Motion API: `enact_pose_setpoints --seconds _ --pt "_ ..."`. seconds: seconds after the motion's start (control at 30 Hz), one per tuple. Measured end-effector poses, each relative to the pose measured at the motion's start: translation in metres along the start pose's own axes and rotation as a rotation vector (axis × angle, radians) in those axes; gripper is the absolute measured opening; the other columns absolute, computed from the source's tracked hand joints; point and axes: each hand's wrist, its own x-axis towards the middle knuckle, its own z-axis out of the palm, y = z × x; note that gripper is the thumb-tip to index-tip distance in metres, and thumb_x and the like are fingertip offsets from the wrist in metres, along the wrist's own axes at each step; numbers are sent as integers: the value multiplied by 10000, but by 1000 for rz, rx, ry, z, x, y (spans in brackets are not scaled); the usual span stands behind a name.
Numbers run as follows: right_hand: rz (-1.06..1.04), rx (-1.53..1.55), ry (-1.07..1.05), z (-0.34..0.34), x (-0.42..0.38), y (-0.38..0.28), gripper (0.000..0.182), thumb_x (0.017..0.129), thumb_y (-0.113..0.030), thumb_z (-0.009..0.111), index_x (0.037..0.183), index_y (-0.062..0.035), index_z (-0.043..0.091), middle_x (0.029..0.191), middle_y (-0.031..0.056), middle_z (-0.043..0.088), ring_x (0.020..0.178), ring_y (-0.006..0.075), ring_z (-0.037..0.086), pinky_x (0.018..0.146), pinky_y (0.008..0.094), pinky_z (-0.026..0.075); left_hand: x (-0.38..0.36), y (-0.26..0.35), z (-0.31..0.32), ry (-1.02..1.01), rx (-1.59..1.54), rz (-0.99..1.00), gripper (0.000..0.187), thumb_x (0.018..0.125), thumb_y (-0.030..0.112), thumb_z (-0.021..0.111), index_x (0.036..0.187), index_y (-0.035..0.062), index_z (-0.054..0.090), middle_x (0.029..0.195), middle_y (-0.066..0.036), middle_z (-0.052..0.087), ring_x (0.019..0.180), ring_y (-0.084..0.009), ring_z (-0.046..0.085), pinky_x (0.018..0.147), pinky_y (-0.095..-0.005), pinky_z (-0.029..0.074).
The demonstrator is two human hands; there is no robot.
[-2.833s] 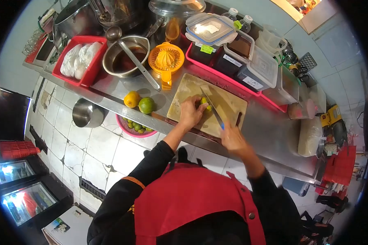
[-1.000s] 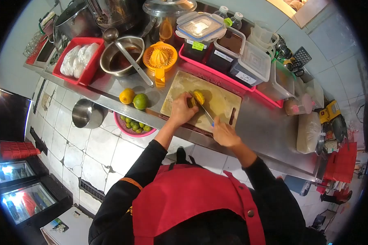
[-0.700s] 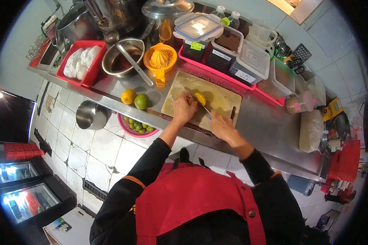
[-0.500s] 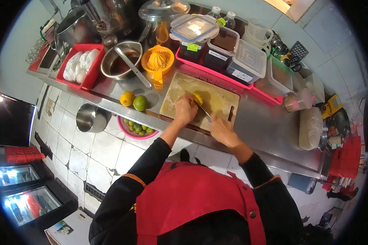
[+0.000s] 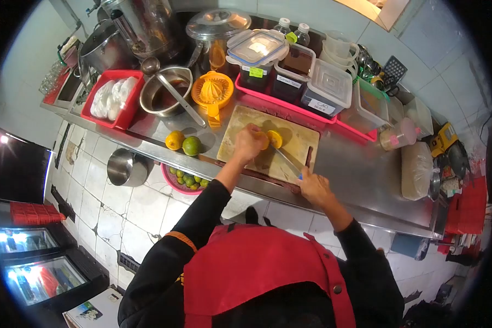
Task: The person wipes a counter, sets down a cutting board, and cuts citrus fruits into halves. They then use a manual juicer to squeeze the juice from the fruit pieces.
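- While the left hand (image 5: 249, 143) is pinching one orange-fleshed cut citrus half (image 5: 263, 140), the right hand (image 5: 317, 188) is gripping a silver-bladed knife with a blue handle (image 5: 287, 160).
- Beside that piece, a second yellow-orange citrus half (image 5: 275, 139) is lying on the worn, cream rectangular cutting board (image 5: 298, 141), near the blade.
- Judging by how close fingers and blade are sitting, a slip on wet, rounded peel could be nicking the left fingertips.
- Juice could be making the knife handle slippery, and a loose grip could be letting the blade twist.
- A whole yellow citrus fruit (image 5: 174, 140) and a whole green one (image 5: 192, 146) are resting near the front rim of the steel desk (image 5: 366, 175); a nudge could be rolling either off.
- One white label (image 5: 288, 81) is seemingly reading "Simpl", its ending uncertain; another (image 5: 321, 106) is showing "CAO" above a blurred line.
- Writing on the lime-green tag (image 5: 256, 71) is staying illegible, and no brand is reading clearly.
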Motion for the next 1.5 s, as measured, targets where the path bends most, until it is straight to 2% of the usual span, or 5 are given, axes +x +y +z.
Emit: enact_pose_setpoints --seconds 0.37,0.63,0.93,1.23,1.5 --pt "122 179 152 -27 -30 8 295 849 -266 495 1035 -44 438 752 270 586 768 458 566 671 527 435 -10 26 36 12 -6 208 373 644 180 728 969 33 617 863 -171 626 828 -318 597 734 -375 473" --pt "-104 497 150 21 45 -51 299 831 -147 498 1090 -31 405 797 284 581 762 470 555 670 532 428 -46 -16 -73 638 701 212 347 646 55 600 992 65 572 1059 -194 471 938 -369 461 755 -456 414" --pt "-59 347 251 28 67 -65 376 804 -84 506 1131 10 345 719 285 579 719 454 573 650 517 443 -51 -51 -117 482 613 77 564 624 27 656 1156 37 469 1096 -176 461 966 -367 484 805 -417 431" --pt "-42 338 438 10 41 -64 410 765 -9 503 1150 -21 362 715 289 565 696 454 566 624 522 432 -58 -2 -50 163 -95 229 499 678 190 736 1118 37 558 1001 -172 581 874 -315 583 748 -344 468" --pt "-75 370 514 22 30 -82 323 784 -5 480 1090 -53 387 725 277 557 687 455 556 607 530 415 -24 -7 -23 80 -93 167 407 717 185 709 1092 50 624 950 -194 587 782 -295 600 704 -333 472"
